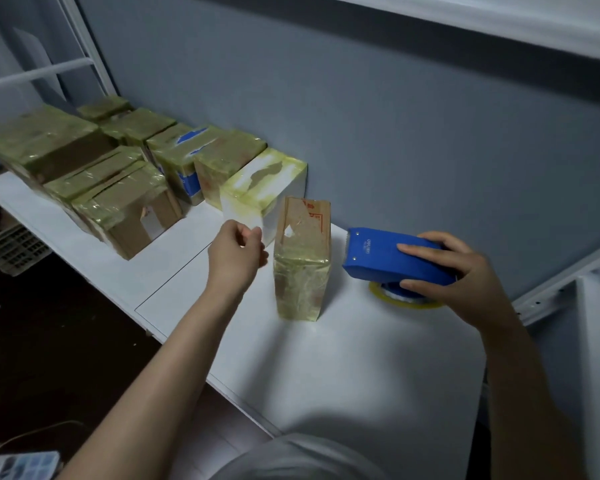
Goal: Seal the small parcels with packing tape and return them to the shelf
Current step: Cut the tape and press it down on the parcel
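Blue tape dispenser [392, 256] is gripped by right hand [465, 271], presumably readied for sealing upright parcel [302, 268]; left hand [234, 252] loosely curled, nothing held.

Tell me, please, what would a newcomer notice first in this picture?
The bright blue tape dispenser at the right stands out first, gripped by the right hand over the white shelf. Next is the tape-wrapped parcel standing upright in the middle, with the left hand just beside it. A row of taped parcels lines the wall at the left.
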